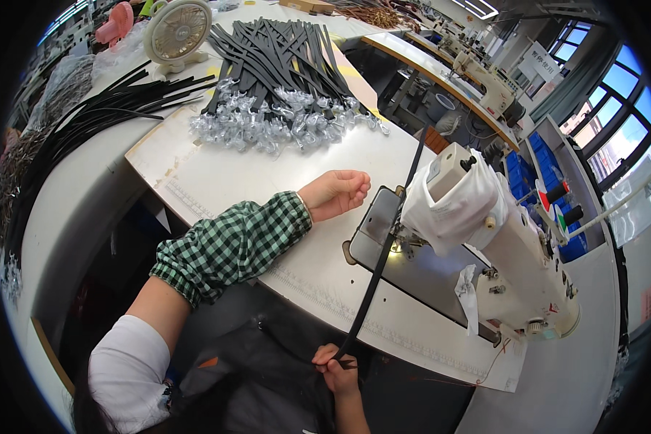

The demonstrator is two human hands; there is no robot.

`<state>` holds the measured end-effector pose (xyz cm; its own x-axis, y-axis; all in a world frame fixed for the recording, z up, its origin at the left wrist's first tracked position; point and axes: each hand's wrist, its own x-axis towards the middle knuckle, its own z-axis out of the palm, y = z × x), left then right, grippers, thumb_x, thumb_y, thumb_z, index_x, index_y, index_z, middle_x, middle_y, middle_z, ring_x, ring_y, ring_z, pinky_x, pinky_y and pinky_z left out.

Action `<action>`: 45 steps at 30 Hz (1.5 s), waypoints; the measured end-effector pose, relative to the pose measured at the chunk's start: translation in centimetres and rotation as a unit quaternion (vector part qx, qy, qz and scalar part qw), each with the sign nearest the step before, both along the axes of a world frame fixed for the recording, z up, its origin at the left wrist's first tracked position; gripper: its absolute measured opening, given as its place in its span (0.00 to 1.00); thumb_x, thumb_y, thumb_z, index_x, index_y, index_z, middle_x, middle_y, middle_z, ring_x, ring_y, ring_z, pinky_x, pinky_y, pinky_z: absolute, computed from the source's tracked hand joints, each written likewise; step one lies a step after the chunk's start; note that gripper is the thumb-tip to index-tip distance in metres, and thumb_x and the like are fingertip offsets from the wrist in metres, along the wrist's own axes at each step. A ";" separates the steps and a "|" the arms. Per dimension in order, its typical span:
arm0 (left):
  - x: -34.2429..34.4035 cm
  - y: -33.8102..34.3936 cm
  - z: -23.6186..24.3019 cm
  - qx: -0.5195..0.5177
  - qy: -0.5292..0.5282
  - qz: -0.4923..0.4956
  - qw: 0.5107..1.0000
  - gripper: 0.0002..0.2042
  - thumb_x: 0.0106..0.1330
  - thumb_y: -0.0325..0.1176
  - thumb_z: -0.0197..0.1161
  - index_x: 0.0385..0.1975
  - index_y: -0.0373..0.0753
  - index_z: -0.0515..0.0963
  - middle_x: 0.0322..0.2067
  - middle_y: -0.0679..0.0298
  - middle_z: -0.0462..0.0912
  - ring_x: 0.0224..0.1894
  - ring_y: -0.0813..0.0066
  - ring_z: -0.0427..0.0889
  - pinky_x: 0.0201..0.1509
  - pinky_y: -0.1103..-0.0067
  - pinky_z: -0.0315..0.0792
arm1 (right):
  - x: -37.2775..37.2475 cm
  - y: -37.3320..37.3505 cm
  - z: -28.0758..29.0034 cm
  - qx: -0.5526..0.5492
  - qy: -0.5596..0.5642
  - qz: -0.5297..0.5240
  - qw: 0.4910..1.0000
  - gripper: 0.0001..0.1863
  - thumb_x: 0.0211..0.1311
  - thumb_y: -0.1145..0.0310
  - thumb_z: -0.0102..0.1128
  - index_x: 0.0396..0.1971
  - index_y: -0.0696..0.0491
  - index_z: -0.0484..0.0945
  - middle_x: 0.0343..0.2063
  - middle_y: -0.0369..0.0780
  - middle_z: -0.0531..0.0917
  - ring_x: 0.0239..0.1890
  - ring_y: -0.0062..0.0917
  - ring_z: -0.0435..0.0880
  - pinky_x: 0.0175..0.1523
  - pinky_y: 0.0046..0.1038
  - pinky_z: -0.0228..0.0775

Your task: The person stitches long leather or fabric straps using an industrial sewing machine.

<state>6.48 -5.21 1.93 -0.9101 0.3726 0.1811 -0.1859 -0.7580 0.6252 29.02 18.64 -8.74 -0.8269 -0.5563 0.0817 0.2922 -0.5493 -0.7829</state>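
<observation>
My right hand (334, 367), at the table's front edge, is closed round the near end of a long black strap (369, 295). The strap runs slantwise from there over the sewing machine's metal bed plate, passes by the lit needle area and stretches on toward the far side. My left hand (338, 194) hovers over the white tabletop left of the sewing machine (517, 253), its fingers curled in with nothing showing in them. It is apart from the strap. A green-and-black checked sleeve cover (239, 242) is on my left forearm. White cloth (448, 210) wraps the machine head and partly hides the needle.
A pile of black straps (278, 58) with clear plastic-wrapped ends (275, 123) lies at the far side. More black straps (116, 108) hang over the left table. A small fan (179, 32) stands behind them. Thread spools (557, 193) and blue bins (546, 163) are at the right.
</observation>
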 end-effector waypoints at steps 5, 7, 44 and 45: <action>-0.2 0.0 -0.1 -0.004 -0.002 -0.004 1.000 0.10 0.67 0.38 0.46 0.26 0.42 0.65 0.21 0.72 0.66 0.25 0.84 0.65 0.29 0.88 0.63 | 0.2 0.4 -0.1 0.021 0.024 0.020 0.999 0.14 0.56 0.63 0.58 0.28 0.62 0.79 0.32 0.45 0.77 0.30 0.22 0.72 0.33 0.19 0.61; -0.1 0.3 0.2 -0.047 -0.038 0.025 0.998 0.12 0.67 0.40 0.46 0.23 0.42 0.64 0.19 0.72 0.63 0.22 0.83 0.63 0.25 0.87 0.60 | 0.5 0.8 -0.1 0.045 0.030 0.040 0.998 0.13 0.55 0.64 0.58 0.27 0.61 0.78 0.31 0.45 0.77 0.34 0.25 0.74 0.37 0.21 0.64; 1.9 5.5 -0.3 -0.669 0.537 0.110 0.501 0.12 0.48 0.40 0.63 0.28 0.39 0.78 0.34 0.65 0.78 0.42 0.67 0.73 0.42 0.74 0.71 | 0.8 0.7 1.2 0.112 -0.047 -0.071 0.990 0.10 0.58 0.72 0.55 0.37 0.62 0.76 0.29 0.40 0.80 0.32 0.22 0.77 0.39 0.22 0.67; 2.0 5.3 -0.7 -0.647 0.543 0.126 0.521 0.12 0.49 0.40 0.63 0.27 0.38 0.78 0.35 0.65 0.77 0.42 0.67 0.72 0.43 0.74 0.71 | 0.8 0.8 1.0 0.113 -0.049 -0.078 0.989 0.09 0.58 0.73 0.55 0.37 0.62 0.76 0.29 0.40 0.80 0.32 0.22 0.77 0.39 0.22 0.68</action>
